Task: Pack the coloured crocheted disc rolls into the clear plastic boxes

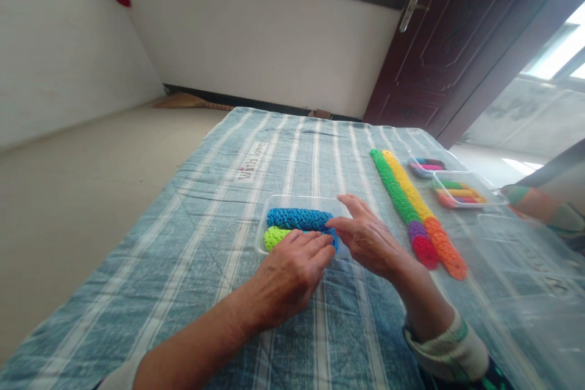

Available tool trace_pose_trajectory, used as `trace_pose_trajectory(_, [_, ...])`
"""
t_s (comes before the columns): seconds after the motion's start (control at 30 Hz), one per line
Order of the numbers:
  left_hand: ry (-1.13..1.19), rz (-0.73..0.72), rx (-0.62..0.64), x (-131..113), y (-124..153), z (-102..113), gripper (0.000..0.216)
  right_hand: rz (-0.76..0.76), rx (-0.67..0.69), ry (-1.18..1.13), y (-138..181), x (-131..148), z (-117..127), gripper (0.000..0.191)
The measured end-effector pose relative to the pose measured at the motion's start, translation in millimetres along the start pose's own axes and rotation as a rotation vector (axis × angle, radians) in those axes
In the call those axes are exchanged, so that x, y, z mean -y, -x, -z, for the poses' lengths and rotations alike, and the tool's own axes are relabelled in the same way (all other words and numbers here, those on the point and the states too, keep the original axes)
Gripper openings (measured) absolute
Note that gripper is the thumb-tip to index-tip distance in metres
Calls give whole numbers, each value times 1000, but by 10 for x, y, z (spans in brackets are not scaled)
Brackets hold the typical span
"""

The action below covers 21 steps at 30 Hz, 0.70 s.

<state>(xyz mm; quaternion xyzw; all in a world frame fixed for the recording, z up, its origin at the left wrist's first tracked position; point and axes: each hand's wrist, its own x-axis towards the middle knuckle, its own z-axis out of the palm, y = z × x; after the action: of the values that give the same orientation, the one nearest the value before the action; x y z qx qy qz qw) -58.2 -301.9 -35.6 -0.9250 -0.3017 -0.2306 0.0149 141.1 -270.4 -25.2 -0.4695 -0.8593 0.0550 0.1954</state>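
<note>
A clear plastic tray [299, 200] sits on the striped blue cloth in front of me. In it lie a blue stack of ridged plastic pieces [297, 218] and a lime-green stack [275, 236]. My left hand [287, 274] rests at the tray's near edge, fingers together and laid over the green stack's right end. My right hand [368, 237] sits at the tray's right end, thumb and fingers pinched on the blue pieces there.
Two long rows of pieces, green-purple-red [397, 195] and yellow-orange [425, 213], lie to the right. Two small trays of coloured pieces [459, 192] stand at the far right, with empty clear trays [516, 244] nearer. Another person's sleeve [543, 204] shows at the right edge.
</note>
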Motion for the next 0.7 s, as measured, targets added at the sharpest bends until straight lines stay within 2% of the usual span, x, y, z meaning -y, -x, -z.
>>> trace_pose_trajectory(0.4, [10, -14, -14, 2, 4, -4, 22, 55, 20, 50, -1, -9, 66, 21])
trace_pose_trajectory(0.53, [11, -19, -28, 11, 6, -14, 21, 37, 21, 31, 2, -13, 53, 27])
trace_pose_trajectory(0.7, [3, -36, -50, 12, 10, -27, 23, 59, 22, 8, 7, -27, 24, 25])
